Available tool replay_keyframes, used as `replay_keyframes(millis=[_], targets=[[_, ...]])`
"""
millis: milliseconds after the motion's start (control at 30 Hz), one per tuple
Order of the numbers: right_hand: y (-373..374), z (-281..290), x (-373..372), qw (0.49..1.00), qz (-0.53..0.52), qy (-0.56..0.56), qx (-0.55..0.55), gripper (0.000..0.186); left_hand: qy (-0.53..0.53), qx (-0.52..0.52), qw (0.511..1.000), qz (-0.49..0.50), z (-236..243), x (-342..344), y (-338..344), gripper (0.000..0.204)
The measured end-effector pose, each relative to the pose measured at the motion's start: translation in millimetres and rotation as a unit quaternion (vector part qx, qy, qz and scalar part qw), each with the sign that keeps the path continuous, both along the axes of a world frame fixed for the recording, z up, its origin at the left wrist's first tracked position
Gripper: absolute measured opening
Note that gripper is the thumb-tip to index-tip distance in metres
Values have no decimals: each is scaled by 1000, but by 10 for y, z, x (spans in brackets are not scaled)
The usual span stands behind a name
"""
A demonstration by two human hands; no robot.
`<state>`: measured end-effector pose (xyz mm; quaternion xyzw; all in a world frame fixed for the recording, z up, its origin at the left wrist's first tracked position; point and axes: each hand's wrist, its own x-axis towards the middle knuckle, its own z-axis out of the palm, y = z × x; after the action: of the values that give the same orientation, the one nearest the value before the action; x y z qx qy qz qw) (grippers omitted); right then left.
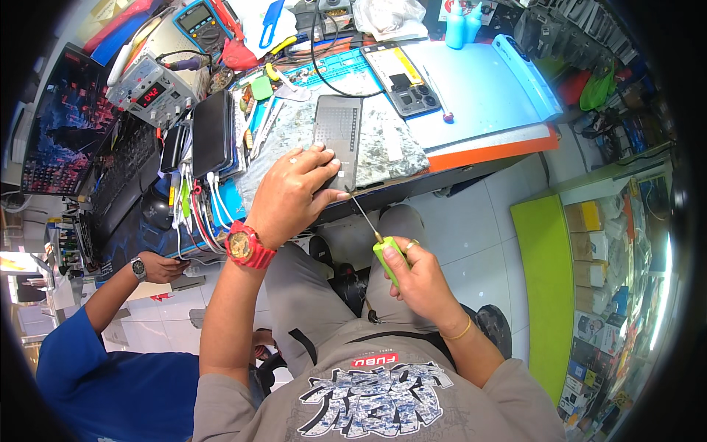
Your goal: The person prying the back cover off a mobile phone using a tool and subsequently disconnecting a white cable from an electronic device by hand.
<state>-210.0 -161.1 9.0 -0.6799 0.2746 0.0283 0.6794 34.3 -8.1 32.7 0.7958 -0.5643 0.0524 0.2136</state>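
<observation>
My left hand (291,191) holds a thin grey metal plate (341,114) with rows of small holes down on a speckled grey slab (387,158). Its fingers lie over the plate's near half and the thumb reaches to its near end, hiding part of it. My right hand (420,287) is closed round the green handle of a screwdriver (387,258). The screwdriver's slim metal shaft slants up and left, and its tip is by the plate's near end, next to my left thumb. Whether the tip touches the plate I cannot tell.
An opened phone-like device (401,77) and a small red-ended tool (447,116) lie beyond the slab, by a blue mat (479,88). Cables (199,210), a black wallet-like case (212,132) and a power supply (156,92) crowd the left. A co-worker's hand (162,267) rests at the bench edge.
</observation>
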Motion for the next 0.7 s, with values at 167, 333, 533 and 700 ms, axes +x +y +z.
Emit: replay_keyframes(millis=[167,333,533,700], targets=[[-37,28,9,1000,10,6,13,51,-8,-2,1000,5,-10,-16,1,48],[-48,32,13,1000,10,13,27,52,-12,-8,1000,2,-12,-20,-8,47],[-50,19,16,999,9,14,32,53,-12,-10,1000,4,-13,-29,-12,47],[-54,17,15,999,9,14,30,53,-20,-3,1000,6,-2,-30,-13,47]])
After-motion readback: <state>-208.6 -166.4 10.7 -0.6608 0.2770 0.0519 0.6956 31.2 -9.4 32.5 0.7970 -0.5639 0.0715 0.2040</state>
